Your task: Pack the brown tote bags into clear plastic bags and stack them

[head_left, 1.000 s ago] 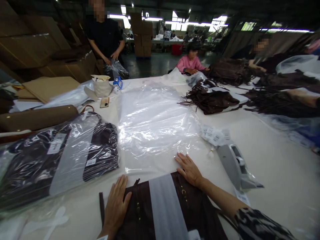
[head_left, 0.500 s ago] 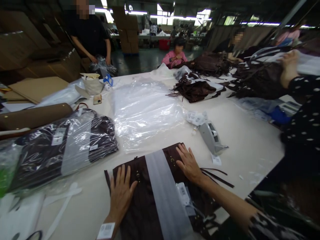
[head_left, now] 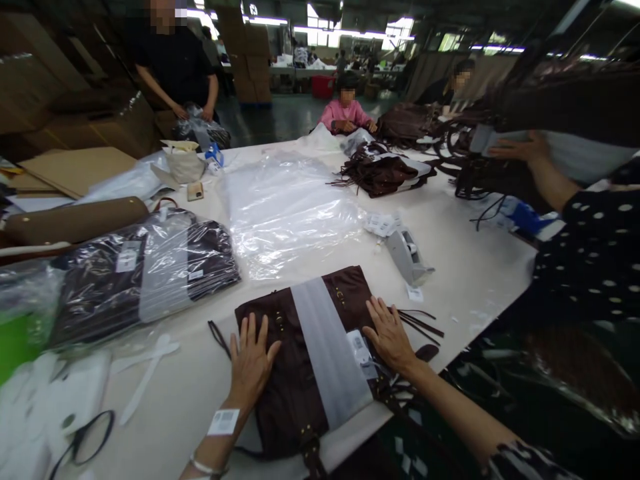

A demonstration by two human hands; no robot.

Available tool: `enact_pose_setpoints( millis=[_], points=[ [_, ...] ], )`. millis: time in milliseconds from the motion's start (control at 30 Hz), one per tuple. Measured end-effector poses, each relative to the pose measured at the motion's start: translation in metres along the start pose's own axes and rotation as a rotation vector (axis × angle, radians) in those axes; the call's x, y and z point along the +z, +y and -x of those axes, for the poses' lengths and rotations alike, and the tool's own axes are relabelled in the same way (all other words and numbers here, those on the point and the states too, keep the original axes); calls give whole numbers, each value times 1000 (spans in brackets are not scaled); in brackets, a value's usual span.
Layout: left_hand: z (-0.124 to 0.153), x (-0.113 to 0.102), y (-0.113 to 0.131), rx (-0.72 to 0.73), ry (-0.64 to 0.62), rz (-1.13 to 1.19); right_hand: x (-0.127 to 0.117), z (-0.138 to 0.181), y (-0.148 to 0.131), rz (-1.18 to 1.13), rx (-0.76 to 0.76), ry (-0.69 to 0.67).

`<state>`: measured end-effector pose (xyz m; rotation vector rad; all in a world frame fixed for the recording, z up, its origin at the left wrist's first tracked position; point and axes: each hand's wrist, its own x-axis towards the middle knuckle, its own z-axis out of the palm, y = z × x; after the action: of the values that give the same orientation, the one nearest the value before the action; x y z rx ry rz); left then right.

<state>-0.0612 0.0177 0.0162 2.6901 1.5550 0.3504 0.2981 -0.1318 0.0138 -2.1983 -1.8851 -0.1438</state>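
Observation:
A dark brown leather handbag (head_left: 285, 360) lies flat on the white table, a pale wrapping strip (head_left: 327, 347) across its middle. My left hand (head_left: 250, 363) rests with spread fingers on the bag's left edge. On its right edge, my right hand (head_left: 391, 333) lies flat with the fingers apart. A white barcode tag (head_left: 357, 347) sits on the bag between the strip and my right hand. Thin tassels (head_left: 423, 323) stick out past the right side. A barcode sticker (head_left: 223, 422) is on my left wrist.
Clear plastic bags (head_left: 295, 213) are stacked beyond the handbag. To the left lies a bagged handbag (head_left: 165, 267). A grey tape dispenser (head_left: 407, 257) stands at right. A co-worker in polka dots (head_left: 590, 260) handles a brown bag (head_left: 575, 100). Another brown bag (head_left: 395, 175) lies farther back.
The handbag now shows more of its near end, with its buckled strap. My right hand has slid nearer along its right edge. The polka-dot co-worker has raised a brown bag.

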Motion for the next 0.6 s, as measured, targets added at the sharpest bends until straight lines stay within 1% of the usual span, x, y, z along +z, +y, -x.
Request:
enact_pose_setpoints(
  millis=[67,133,200,267,333,400,467,533,600],
  points=[
    [27,2,4,50,17,21,3,27,-3,-3,49,41],
    [50,11,5,89,21,33,15,46,-1,-11,92,80],
    [62,21,2,95,17,25,25,55,3,-22,104,91],
    [63,25,0,89,1,13,27,55,6,-24,91,67],
    [57,21,0,98,-12,4,16,52,4,-18,77,59],
    [54,8,7,93,-17,-11,-3,52,-4,-32,49,55],
    [57,-7,18,112,-15,-21,-22,55,-16,-84,4,46],
    [69,-17,32,195,-24,-19,-34,58,-30,-147,-49,-4],
    [87,-17,42,355,-27,-12,-40,57,-44,-174,-71,-100]
  ],
)
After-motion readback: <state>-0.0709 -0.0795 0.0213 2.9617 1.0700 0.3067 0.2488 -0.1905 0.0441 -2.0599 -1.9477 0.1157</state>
